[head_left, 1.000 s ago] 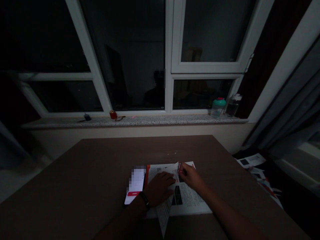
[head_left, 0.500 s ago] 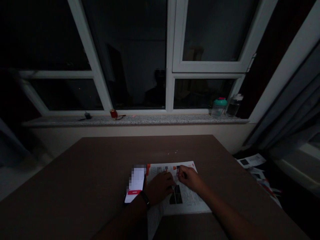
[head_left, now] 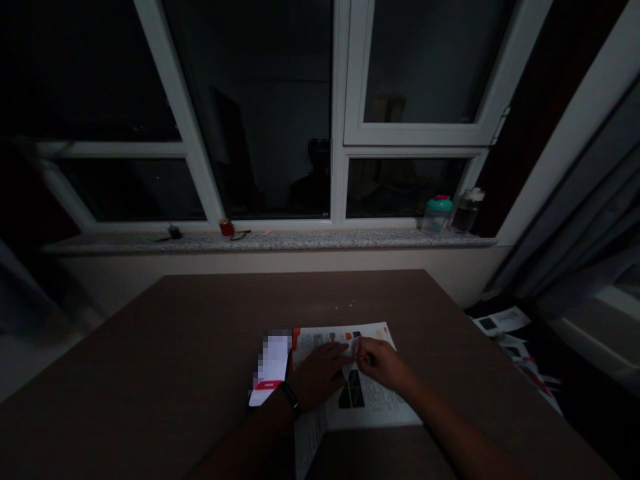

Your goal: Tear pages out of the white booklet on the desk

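Note:
A printed sheet (head_left: pixel 380 403) with text, dark pictures and orange patches lies on the table, its lower left part hanging towards me past the table's near edge or folded; I cannot tell which. My left hand (head_left: pixel 320 375), with a dark band at the wrist, rests flat on the sheet, fingers stretched to the right. Close by its fingertips, my right hand (head_left: pixel 383 360) is closed in a pinch over the sheet's upper middle. A small pale bit (head_left: pixel 355 348) shows at the right fingertips, too dim to name.
A lit phone (head_left: pixel 273 363) lies left of the sheet on the brown table (head_left: pixel 200 333). Small white scraps (head_left: pixel 352 303) lie beyond it. On the windowsill (head_left: pixel 310 239) stand a teal-lidded bottle (head_left: pixel 438 213), a clear bottle (head_left: pixel 467 210) and a small red container (head_left: pixel 227 227). Papers (head_left: pixel 505 321) lie low at right.
My right hand has shifted slightly down and right, its pinch turned a little. The fingers of my left hand have stretched out flatter over the sheet.

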Tool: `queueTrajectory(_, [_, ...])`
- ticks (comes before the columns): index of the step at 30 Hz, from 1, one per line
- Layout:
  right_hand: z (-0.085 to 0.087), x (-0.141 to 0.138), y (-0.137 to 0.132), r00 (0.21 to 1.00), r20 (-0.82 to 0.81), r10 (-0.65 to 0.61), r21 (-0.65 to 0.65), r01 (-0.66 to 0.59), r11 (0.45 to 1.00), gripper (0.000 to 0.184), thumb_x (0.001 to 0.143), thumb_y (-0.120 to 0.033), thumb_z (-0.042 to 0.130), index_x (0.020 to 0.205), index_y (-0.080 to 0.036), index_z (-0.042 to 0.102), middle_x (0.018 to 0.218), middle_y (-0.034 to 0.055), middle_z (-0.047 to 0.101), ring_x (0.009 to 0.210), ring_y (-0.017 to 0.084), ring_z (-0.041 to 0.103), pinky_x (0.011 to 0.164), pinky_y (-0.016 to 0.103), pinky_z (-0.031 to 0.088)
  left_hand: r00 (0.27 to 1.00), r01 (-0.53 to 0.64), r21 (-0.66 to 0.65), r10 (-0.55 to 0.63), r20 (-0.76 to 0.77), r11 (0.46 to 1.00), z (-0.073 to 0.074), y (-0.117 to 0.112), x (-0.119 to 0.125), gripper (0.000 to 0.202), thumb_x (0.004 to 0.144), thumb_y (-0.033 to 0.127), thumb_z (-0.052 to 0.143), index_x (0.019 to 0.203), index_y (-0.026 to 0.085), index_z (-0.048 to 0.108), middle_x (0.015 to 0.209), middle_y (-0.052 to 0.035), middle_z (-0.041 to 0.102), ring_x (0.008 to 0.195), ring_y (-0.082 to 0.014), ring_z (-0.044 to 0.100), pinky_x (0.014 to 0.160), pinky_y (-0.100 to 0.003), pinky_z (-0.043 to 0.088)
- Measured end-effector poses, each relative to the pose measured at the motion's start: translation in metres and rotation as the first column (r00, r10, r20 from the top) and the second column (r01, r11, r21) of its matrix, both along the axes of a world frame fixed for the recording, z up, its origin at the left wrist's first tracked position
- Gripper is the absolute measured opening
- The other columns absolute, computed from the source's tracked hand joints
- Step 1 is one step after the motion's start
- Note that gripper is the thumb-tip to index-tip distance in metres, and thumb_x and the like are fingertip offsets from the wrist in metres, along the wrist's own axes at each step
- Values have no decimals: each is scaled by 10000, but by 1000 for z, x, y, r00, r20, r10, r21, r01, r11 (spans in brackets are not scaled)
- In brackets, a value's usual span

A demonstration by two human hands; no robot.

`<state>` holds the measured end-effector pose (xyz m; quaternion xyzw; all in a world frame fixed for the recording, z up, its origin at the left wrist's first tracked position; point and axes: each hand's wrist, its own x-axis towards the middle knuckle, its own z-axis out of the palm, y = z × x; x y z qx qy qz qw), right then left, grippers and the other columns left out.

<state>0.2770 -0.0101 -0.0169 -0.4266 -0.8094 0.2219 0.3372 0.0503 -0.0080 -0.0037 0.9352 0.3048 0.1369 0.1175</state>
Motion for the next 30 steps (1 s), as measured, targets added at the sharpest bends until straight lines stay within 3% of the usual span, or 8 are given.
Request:
queueTrajectory(10, [-3, 4, 21, 982, 46, -183, 132, 175, 976, 152, 857, -119, 469, 733, -201, 496, 762, 10, 579, 718, 152, 543, 673, 249, 395, 999, -8, -15, 8, -37, 1000, 6, -1, 0, 484, 853, 212, 639, 1308, 267, 484, 1474, -64, 382, 1349, -280, 334, 1090, -477, 293])
queueTrajectory(16, [0, 3, 3, 999, -11, -48, 95, 49, 994, 126, 838, -104, 478, 777, -212, 503, 807, 20, 592, 747, 153, 557, 692, 247, 420, 1000, -18, 12, 18, 4, 1000, 17, -5, 1, 348, 858, 227, 632, 1195, 254, 552, 1278, -53, 536, 1216, -274, 441, 1042, -456, 326])
queueTrajectory(20, [3, 1, -2, 998, 37, 44, 100, -48, 994, 144, 810, -80, 492, 760, -214, 512, 787, 16, 576, 728, 151, 541, 667, 242, 409, 1000, -30, -4, 30, 6, 1000, 21, -5, 3, 284, 846, 209, 649, 1123, 235, 590, 1175, -51, 555, 1152, -260, 467, 1008, -417, 359])
queueTrajectory(25, [3, -1, 7, 992, 126, 29, 160, -49, 986, 166, 831, -75, 461, 748, -208, 515, 787, 28, 570, 745, 162, 529, 679, 251, 397, 999, -19, -28, 20, 32, 999, 15, -3, 1, 293, 848, 201, 653, 1131, 239, 585, 1277, -52, 524, 1217, -258, 438, 1041, -429, 335])
queueTrajectory(30, [0, -1, 20, 973, 183, -141, 196, 105, 975, 177, 863, -96, 444, 747, -202, 525, 771, 26, 570, 753, 173, 530, 694, 265, 381, 999, -38, -63, 38, 4, 997, 10, -2, 0, 334, 839, 186, 662, 1156, 242, 570, 1412, -49, 455, 1317, -271, 359, 1082, -470, 285])
